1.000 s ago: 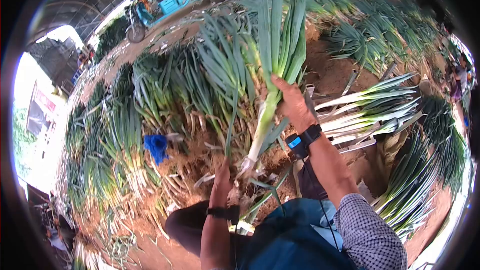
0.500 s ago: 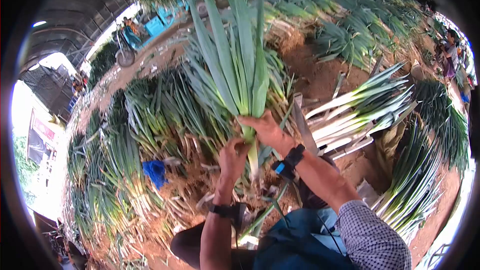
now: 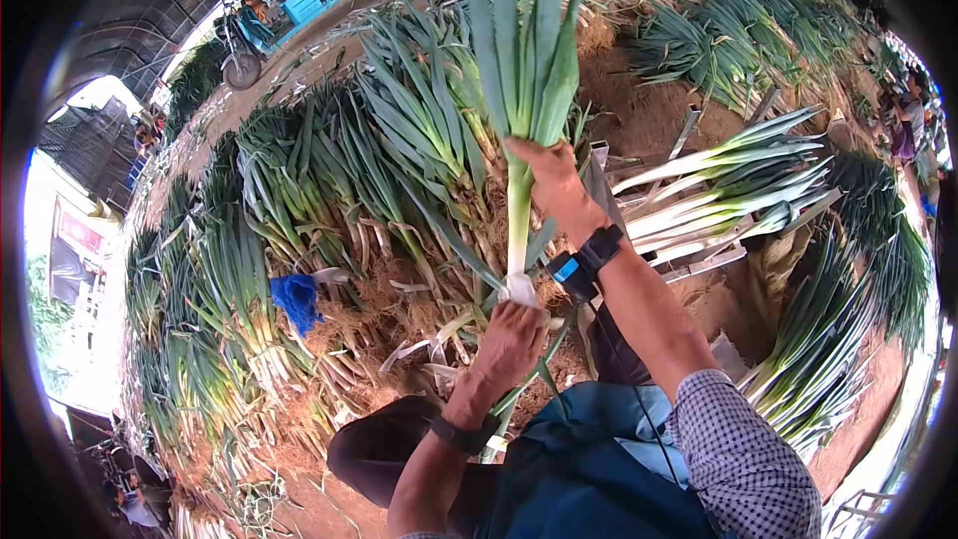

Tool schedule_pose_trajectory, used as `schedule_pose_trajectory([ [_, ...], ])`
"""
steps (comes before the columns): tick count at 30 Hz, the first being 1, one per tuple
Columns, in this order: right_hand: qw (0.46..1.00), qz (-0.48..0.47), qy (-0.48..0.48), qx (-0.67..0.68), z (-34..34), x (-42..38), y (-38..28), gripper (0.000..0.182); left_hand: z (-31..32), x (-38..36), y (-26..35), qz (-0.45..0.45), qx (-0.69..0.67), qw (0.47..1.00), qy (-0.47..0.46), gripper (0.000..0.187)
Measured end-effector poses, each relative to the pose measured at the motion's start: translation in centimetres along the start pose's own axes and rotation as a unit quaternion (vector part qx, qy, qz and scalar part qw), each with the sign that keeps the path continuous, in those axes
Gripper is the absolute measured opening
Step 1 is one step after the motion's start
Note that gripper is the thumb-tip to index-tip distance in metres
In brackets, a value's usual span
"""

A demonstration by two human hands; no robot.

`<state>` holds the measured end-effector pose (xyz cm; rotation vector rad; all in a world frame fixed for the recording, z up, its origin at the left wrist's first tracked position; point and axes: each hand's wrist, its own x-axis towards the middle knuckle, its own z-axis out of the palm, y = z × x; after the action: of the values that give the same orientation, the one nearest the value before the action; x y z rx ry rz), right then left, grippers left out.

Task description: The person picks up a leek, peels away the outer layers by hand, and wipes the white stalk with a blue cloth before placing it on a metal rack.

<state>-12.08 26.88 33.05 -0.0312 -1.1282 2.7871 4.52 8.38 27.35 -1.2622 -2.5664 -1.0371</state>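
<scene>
A large leek (image 3: 520,215) stands upright in front of me, its broad green leaves fanning upward past the top edge of the view. My right hand (image 3: 559,185) is closed around the stalk just below where the leaves spread. Lower down, my left hand (image 3: 511,344) is closed at the root end, where whitish outer skin (image 3: 519,288) bunches above the fingers. The roots are hidden by that hand. A long loose green leaf (image 3: 454,237) slants down from the left toward the stalk's base.
Rows of unpeeled leeks (image 3: 289,190) with roots and soil lie to the left and ahead. Cleaned leeks (image 3: 728,190) rest on a metal rack (image 3: 705,266) at right. A blue cloth (image 3: 295,301) lies among the roots. A blue three-wheeled cart (image 3: 309,5) stands behind.
My left hand has slid down the stalk from near my right hand to the root end, with whitish skin now bunched there. The leek and my right hand are higher in view.
</scene>
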Motion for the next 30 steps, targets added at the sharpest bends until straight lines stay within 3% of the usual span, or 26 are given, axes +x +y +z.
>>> schedule_pose_trajectory([
  [5, 1.000, 0.014, 0.015, 0.001, -1.0, 0.3, -1.5, 0.016, 0.8, -6.4, -2.4, -0.093, -0.030, 0.994, -0.049, 0.014],
  [6, 1.000, 0.020, 0.012, 0.009, -0.9, 0.3, -1.5, 0.016, 0.5, -6.6, -2.7, -0.185, -0.140, 0.968, -0.090, 0.017],
  [9, 0.998, 0.025, 0.014, 0.047, -0.3, -0.1, -1.2, 0.018, -1.4, -7.1, -3.2, -0.181, -0.182, 0.961, -0.104, 0.019],
  [10, 0.997, 0.038, -0.017, 0.058, -0.4, 0.0, -1.6, 0.020, -2.1, -6.7, -2.4, -0.196, -0.148, 0.968, -0.043, 0.030],
  [11, 0.995, 0.049, -0.049, 0.069, -0.4, 0.3, -2.1, 0.022, -2.7, -6.3, -2.7, -0.154, -0.106, 0.981, 0.059, 0.043],
  [12, 0.996, 0.029, -0.037, 0.082, 0.3, 0.3, -2.2, 0.030, -3.2, -5.9, -2.8, -0.167, -0.011, 0.982, 0.085, 0.047],
  [14, 0.986, 0.024, -0.077, 0.149, 1.5, -0.1, -2.7, 0.034, -3.7, -5.5, -3.0, -0.234, -0.062, 0.967, 0.076, 0.052],
  [16, 0.966, 0.017, -0.159, 0.203, 3.0, -0.3, -2.8, 0.043, -3.1, -5.2, -4.6, -0.314, -0.341, 0.886, 0.001, 0.053],
  [17, 0.947, 0.041, -0.215, 0.236, 2.4, 0.1, -2.5, 0.049, -0.1, -6.8, -7.9, -0.294, -0.319, 0.901, 0.024, 0.049],
  [19, 0.965, -0.006, -0.185, 0.185, 3.6, -1.5, -3.1, 0.056, -0.1, -5.5, -4.1, -0.302, -0.205, 0.918, 0.153, 0.042],
  [21, 0.982, -0.058, -0.163, 0.080, 2.8, -2.3, -2.9, 0.058, 1.9, -5.1, -4.3, -0.311, -0.026, 0.922, 0.228, 0.036],
  [25, 0.991, -0.045, -0.041, -0.117, 1.7, -3.3, -1.9, 0.046, 2.7, -4.2, -3.2, -0.289, 0.097, 0.928, 0.216, 0.034],
  [28, 0.999, -0.001, 0.011, -0.053, 0.4, -2.8, -3.0, 0.035, 3.7, -4.5, -3.4, -0.292, -0.033, 0.934, 0.205, 0.034],
  [30, 1.000, -0.002, -0.018, -0.013, 0.0, -2.8, -3.9, 0.032, 3.3, -4.0, -3.5, -0.275, -0.093, 0.935, 0.202, 0.037],
])
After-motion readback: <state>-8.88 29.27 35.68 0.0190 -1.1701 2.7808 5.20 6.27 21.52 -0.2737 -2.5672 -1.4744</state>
